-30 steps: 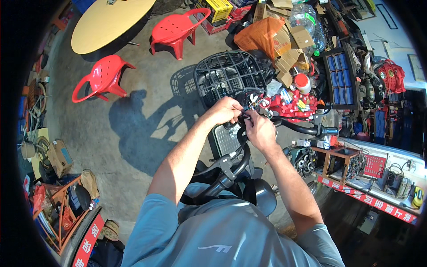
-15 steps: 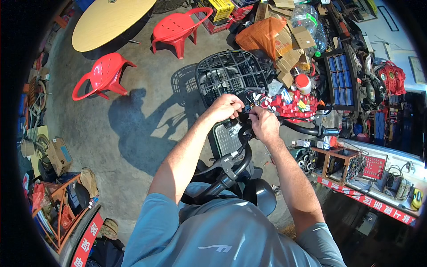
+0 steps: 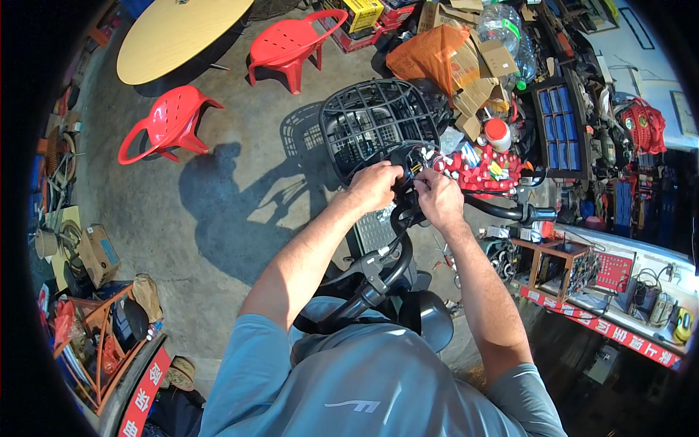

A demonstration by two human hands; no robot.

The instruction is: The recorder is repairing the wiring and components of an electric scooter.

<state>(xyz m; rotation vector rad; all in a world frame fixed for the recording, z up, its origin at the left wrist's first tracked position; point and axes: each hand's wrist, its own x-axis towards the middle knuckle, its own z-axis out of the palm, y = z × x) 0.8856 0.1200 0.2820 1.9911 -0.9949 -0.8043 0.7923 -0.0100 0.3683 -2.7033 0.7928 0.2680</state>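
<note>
Hard sunlight, dark fisheye edges.

Left of the black basket [image 3: 378, 81], the floor [image 3: 251, 120] gives wide passage as far as a red chair [image 3: 171, 125]; a second red chair [image 3: 290, 45] stands off the basket's far left. At its far right, an orange bag [image 3: 426, 58] and cardboard [image 3: 466, 73] crowd the way. On its near side, the handlebar [image 3: 506, 212], left hand [image 3: 375, 186] and right hand [image 3: 441, 198] narrow access.
</note>
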